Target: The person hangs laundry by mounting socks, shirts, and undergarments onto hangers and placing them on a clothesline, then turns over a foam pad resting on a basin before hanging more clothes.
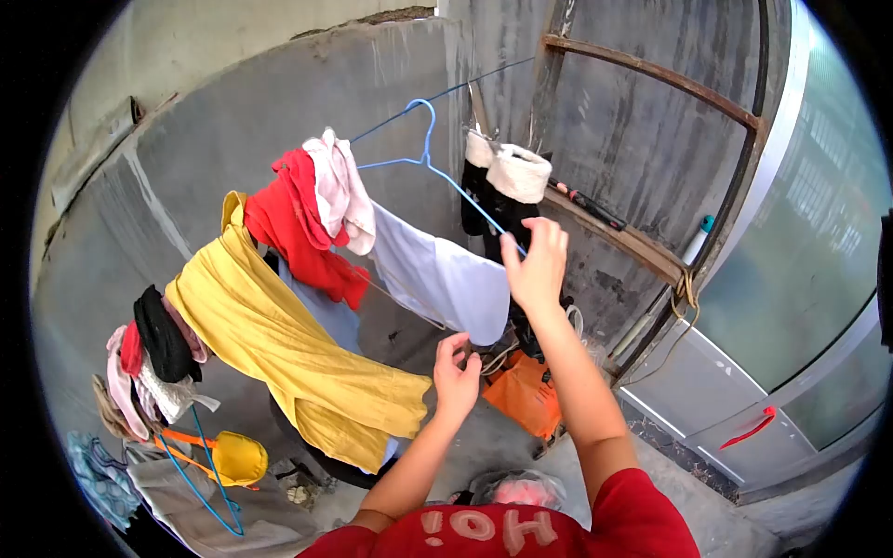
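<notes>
A blue hanger hooks over a dark line, its right arm sloping down to my right hand, whose fingers are closed on its end. Lower and to the left is my left hand, fingers curled apart beneath the light-blue cloth, with nothing visible in it. That cloth hangs under the hanger, beside a pale pink cloth and a red garment. A long yellow garment hangs left of my left hand.
Black items with white fluffy cuffs hang near a wooden ladder frame. An orange bag lies below. More clothes, a second blue hanger and a yellow pouch are at left. A glass-panelled door stands at right.
</notes>
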A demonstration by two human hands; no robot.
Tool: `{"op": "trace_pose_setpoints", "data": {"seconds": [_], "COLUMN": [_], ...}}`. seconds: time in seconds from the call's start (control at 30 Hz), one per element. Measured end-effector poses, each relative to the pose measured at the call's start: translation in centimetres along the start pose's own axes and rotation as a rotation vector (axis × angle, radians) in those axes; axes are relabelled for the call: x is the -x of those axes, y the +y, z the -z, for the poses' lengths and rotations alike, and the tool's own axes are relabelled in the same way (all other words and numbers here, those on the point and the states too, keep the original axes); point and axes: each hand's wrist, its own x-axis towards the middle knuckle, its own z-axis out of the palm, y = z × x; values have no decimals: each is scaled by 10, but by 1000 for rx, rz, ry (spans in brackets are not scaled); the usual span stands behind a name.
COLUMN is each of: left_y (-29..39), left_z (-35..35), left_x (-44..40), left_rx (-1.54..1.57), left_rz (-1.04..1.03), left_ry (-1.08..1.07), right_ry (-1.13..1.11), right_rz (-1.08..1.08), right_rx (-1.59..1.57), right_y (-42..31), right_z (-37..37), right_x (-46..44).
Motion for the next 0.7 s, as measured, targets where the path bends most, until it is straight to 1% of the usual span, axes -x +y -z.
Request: {"op": "trace_pose_setpoints", "data": {"seconds": [0.03,0.1,0.17,0.2,0.23,0.3,0.33,0.37,0.47,0.53,0.57,0.6,0.63,0.7], "left_y": [3,2,-14,-13,-11,-5,-2,1,13,27,33,33,31,23], "left_z": [-2,-9,-16,-17,-20,-26,-24,-25,-24,-22,-21,-22,-18,-7], "left_x": [-2,-7,-15,-18,-21,-28,-31,-33,-35,-31,-29,-26,-22,-11], "left_rx": [-52,-65,-81,-128,-129,-135,-196,-193,-227,-214,-199,-192,-195,-295], "left_rz": [-8,0,-84,-87,-89,-71,-103,-109,-199,-182,-170,-247,-241,-52], "left_ry": [5,15,47,30,30,111,96,96,141,140,138,224,223,-91], "right_ry": [13,-8,-311,-341,-370,-422,-389,-355,-314,-294,-297,-328,-359,-384], "right_rz": [60,82,5,21,-15,-91,-168,-224,-270,-323,-326,-407,-491,-398], "right_rx": [39,59,105,94,12,-397,-539,-560,-648,-838,-838,-927,-1015,-979], "right_y": [-3,-3,-2,-5,-4,-7,-19,-27,-29,-39,-44,-49,-51,-41], "right_z": [0,-2,-3,-3,-7,-11,-2,3,6,22,33,47,60,80], "right_x": [4,7,10,10,12,19,20,24,33,35,37,43,50,73]}}
